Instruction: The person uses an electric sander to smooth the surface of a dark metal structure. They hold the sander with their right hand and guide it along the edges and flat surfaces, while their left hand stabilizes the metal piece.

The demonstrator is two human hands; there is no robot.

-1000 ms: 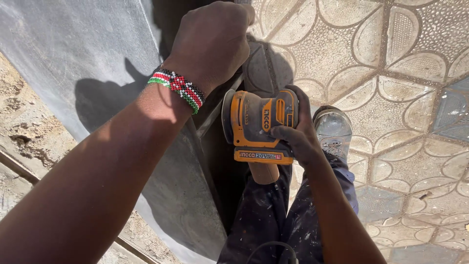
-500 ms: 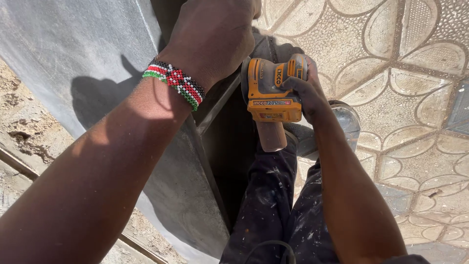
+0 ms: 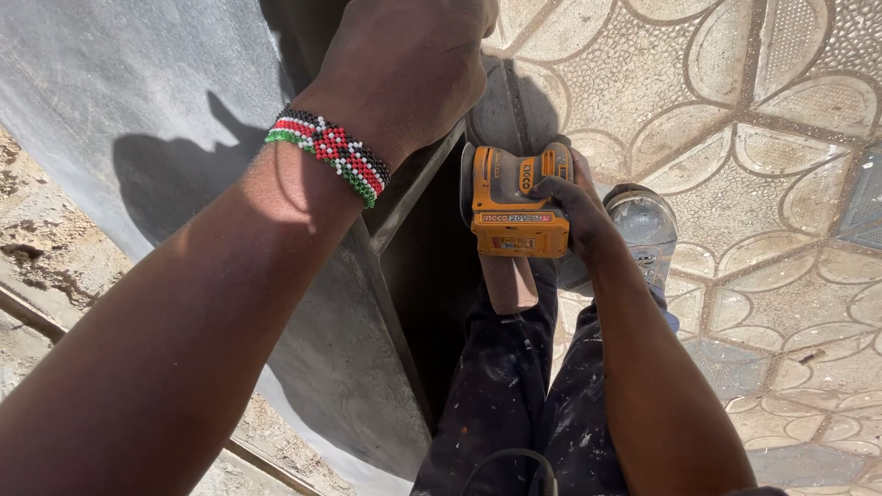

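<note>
Patterned paved floor [image 3: 735,110] (dusty), shoe [image 3: 643,230] on it

An outdoor work yard: patterned paving [image 3: 735,119], sunlit grey metal panel [image 3: 138,101].

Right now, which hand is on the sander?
The right hand, gripping the orange sander. The left hand, the one with the beaded bracelet, rests on the grey panel.

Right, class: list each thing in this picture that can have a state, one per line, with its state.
Left hand: gripping the top edge of the grey panel.
Right hand: closed around the sander.
Sander: held against the panel's edge; running or not, cannot tell.
Bracelet: worn on the left wrist.
Trousers: paint-spattered.
Shoe: dusty, on the patterned floor.
</note>
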